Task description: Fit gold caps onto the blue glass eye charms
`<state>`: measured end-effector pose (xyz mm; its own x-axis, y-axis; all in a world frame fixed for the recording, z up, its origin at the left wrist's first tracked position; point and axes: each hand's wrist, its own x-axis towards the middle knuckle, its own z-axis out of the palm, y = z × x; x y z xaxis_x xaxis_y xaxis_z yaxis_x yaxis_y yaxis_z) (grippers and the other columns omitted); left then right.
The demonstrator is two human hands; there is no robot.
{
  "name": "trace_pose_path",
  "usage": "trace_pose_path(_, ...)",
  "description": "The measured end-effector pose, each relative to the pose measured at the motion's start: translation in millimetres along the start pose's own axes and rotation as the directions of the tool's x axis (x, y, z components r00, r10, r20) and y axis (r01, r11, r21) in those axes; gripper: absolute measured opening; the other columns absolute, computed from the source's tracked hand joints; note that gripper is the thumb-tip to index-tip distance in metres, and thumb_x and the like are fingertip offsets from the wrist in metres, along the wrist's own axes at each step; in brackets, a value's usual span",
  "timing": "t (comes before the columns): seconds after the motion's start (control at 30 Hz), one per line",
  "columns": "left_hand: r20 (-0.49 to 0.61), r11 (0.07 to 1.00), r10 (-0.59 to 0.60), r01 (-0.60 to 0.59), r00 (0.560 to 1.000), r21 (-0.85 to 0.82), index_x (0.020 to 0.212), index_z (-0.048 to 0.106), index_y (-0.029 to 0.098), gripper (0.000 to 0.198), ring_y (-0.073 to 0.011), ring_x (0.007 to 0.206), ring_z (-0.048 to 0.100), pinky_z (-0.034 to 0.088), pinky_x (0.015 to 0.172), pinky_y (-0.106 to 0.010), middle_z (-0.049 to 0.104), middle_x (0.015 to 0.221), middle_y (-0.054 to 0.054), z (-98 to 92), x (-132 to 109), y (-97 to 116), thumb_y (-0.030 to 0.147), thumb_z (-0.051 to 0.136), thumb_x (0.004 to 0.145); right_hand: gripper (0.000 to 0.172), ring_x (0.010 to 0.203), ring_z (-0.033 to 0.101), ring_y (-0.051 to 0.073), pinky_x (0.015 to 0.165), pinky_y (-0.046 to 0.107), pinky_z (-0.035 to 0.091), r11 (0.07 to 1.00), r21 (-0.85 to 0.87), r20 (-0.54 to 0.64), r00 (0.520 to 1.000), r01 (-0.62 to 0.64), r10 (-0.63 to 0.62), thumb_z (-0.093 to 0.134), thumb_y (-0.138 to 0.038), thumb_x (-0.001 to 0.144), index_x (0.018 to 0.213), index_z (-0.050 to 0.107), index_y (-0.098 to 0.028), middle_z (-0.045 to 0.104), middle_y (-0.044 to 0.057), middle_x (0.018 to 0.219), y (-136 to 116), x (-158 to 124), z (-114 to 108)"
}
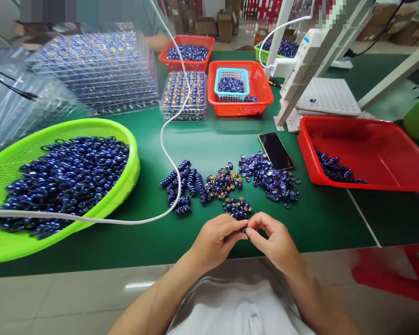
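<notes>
Bare forearms (171, 286) slant inward, the left hand (214, 237) and right hand (275, 239) close together, fingertips (242, 224) pinched.

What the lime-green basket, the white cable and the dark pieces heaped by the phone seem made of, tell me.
Lime-green basket: most likely moulded plastic, slightly glossy; its inner wall is finely perforated.
White cable: probably a flexible plastic or rubber sheath, smooth; it hangs in loose curves.
Dark pieces: hard-looking, shiny blue-purple with bright glints; coated plastic, glass or metal, I cannot tell which.
</notes>
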<state>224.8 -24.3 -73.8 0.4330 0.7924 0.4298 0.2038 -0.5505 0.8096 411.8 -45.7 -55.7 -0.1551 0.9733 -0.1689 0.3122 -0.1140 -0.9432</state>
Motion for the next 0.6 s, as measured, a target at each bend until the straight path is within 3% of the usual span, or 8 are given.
trace_pose_path(0.27, -0.002, 0.990, -0.125, 0.125, 0.992, -0.067, 0.121, 0.069, 0.021, 0.032, -0.0161, 0.076, 0.063, 0.051, 0.070, -0.027, 0.073, 0.084, -0.007, 3.2, -1, 8, 0.013, 0.059, 0.092, 0.012, 0.067, 0.058, 0.013, 0.061, 0.023, 0.049, 0.997, 0.076, 0.019, 1.000, -0.025, 0.024, 0.059, -0.025, 0.087, 0.078, 0.053, -0.021, 0.058, -0.003, 0.071, 5, 6, 3)
trace_pose_path(0.37, 0.007, 0.956, -0.259, 0.258, 0.966, -0.137, 0.117, 0.072, 0.020, 0.030, -0.0168, 0.080, 0.065, 0.052, 0.071, -0.027, 0.072, 0.088, -0.008, 3.7, -2, 12, 0.015, 0.059, 0.091, 0.012, 0.066, 0.057, 0.012, 0.062, 0.023, 0.048, 1.000, 0.025, -0.010, 1.000, 0.018, -0.018, 0.060, -0.025, 0.087, 0.078, 0.054, -0.021, 0.058, -0.003, 0.071, 3, 9, 5)
trace_pose_path(0.43, 0.000, 0.888, -0.409, 0.398, 0.913, -0.230, 0.112, 0.075, 0.019, 0.026, -0.0175, 0.080, 0.066, 0.053, 0.072, -0.027, 0.073, 0.091, -0.009, 4.0, -2, 14, 0.019, 0.061, 0.090, 0.011, 0.067, 0.058, 0.013, 0.064, 0.023, 0.049, 0.999, 0.013, -0.022, 0.998, 0.051, -0.050, 0.060, -0.026, 0.088, 0.079, 0.056, -0.021, 0.059, -0.002, 0.072, 1, 10, 6)
trace_pose_path(0.53, 0.003, 0.686, -0.639, 0.571, 0.769, -0.452, 0.105, 0.076, 0.016, 0.023, -0.0177, 0.077, 0.068, 0.056, 0.072, -0.028, 0.075, 0.093, -0.010, 4.5, 0, 17, 0.025, 0.066, 0.086, 0.010, 0.076, 0.062, 0.014, 0.071, 0.024, 0.052, 0.995, 0.053, -0.006, 0.996, 0.086, -0.086, 0.059, -0.030, 0.092, 0.088, 0.061, -0.021, 0.065, 0.000, 0.081, 1, 7, 7)
trace_pose_path(0.6, 0.028, 0.553, -0.730, 0.615, 0.683, -0.562, 0.098, 0.076, 0.014, 0.022, -0.0168, 0.073, 0.068, 0.056, 0.071, -0.028, 0.076, 0.087, -0.008, 4.6, 1, 18, 0.027, 0.071, 0.082, 0.011, 0.084, 0.064, 0.016, 0.077, 0.026, 0.054, 0.991, 0.076, -0.014, 0.994, 0.109, -0.108, 0.059, -0.032, 0.092, 0.096, 0.063, -0.022, 0.068, 0.002, 0.090, 4, 4, 7)
